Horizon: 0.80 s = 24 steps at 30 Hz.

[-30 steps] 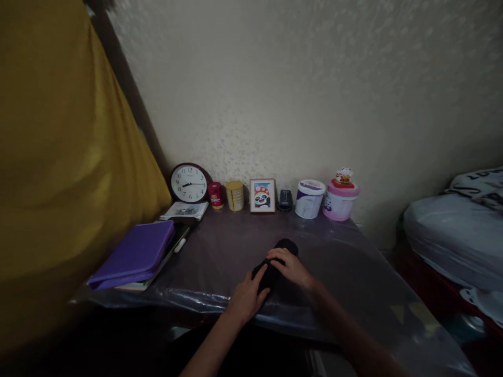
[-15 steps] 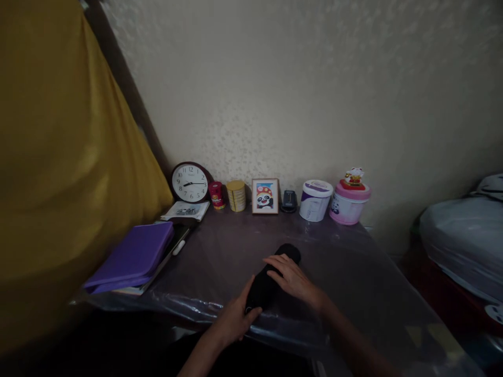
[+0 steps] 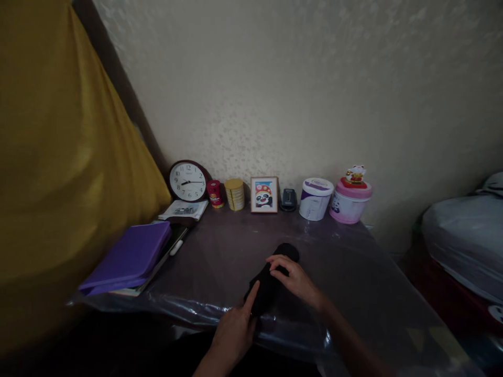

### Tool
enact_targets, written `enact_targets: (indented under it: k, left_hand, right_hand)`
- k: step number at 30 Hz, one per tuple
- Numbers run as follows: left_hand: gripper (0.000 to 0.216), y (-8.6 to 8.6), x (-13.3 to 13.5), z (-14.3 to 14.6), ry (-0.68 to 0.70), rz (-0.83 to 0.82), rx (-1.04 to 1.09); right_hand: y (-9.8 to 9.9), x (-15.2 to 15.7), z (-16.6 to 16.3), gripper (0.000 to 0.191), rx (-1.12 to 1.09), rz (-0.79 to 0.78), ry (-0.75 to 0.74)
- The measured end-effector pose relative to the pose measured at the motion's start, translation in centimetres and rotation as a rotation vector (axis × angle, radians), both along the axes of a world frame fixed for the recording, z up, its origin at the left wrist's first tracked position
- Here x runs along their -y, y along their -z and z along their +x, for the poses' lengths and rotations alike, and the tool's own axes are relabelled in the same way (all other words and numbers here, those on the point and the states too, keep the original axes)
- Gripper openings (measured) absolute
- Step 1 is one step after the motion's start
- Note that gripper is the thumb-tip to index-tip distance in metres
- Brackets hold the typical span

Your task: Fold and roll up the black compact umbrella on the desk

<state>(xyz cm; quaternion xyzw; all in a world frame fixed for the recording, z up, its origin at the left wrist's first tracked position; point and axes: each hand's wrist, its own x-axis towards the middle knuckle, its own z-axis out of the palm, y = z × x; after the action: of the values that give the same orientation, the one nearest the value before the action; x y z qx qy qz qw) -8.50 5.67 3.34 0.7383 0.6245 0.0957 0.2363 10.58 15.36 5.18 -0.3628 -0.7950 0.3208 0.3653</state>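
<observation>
A long black soft object [image 3: 271, 280], perhaps a sock or cloth, lies on the plastic-covered table [image 3: 346, 267] near its front edge. My left hand [image 3: 236, 329] rests at the object's near end with the index finger stretched out onto it. My right hand [image 3: 293, 275] lies over its middle, fingers curled and pressing on the cloth. The far rounded end of the black object shows beyond my right fingers.
Along the wall stand a clock [image 3: 187, 181], a red tin [image 3: 214, 193], a yellow tin [image 3: 234, 194], a panda picture frame [image 3: 263, 195], a white tub [image 3: 315, 198] and a pink tub [image 3: 350, 200]. A purple folder [image 3: 129, 258] lies left. A yellow curtain [image 3: 51, 157] hangs left; a bed [image 3: 463, 235] stands right.
My left hand has slid back toward the table's front edge and now points its index finger at the black object. My right hand's fingers have curled more onto it.
</observation>
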Motion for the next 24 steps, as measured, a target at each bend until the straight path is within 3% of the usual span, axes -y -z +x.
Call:
enact_targets:
  k: [4, 7, 10, 13, 16, 21, 24]
  left_hand:
    - [0.075, 0.0, 0.1, -0.1, -0.029, -0.016, 0.082]
    - [0.074, 0.1, 0.2, 0.0, -0.038, -0.038, 0.062]
    - [0.073, 0.2, 0.3, 0.2, -0.041, -0.026, 0.077]
    - [0.071, 0.4, 0.3, 0.2, -0.060, -0.030, 0.180]
    - [0.069, 0.3, 0.3, 0.0, -0.124, -0.122, 0.433]
    - [0.077, 0.8, 0.1, -1.0, -0.292, -0.538, 1.043]
    - [0.083, 1.5, -0.1, -2.0, -0.368, -0.590, 1.131]
  right_hand:
    - [-1.1, 0.8, 2.6, 0.012, -0.054, -0.064, -0.010]
    - [-1.3, 1.6, 4.2, 0.017, 0.005, -0.110, 0.104]
    - [-0.7, 2.3, 4.1, 0.017, 0.027, -0.047, 0.174]
    - [0.1, 2.8, 2.9, 0.026, 0.049, 0.048, 0.102]
    - [0.6, 3.1, 2.3, 0.039, 0.131, 0.062, 0.062]
    - [1.3, 3.3, 4.2, 0.036, 0.111, 0.031, 0.226]
    - [2.0, 3.5, 5.7, 0.030, 0.076, -0.034, 0.336]
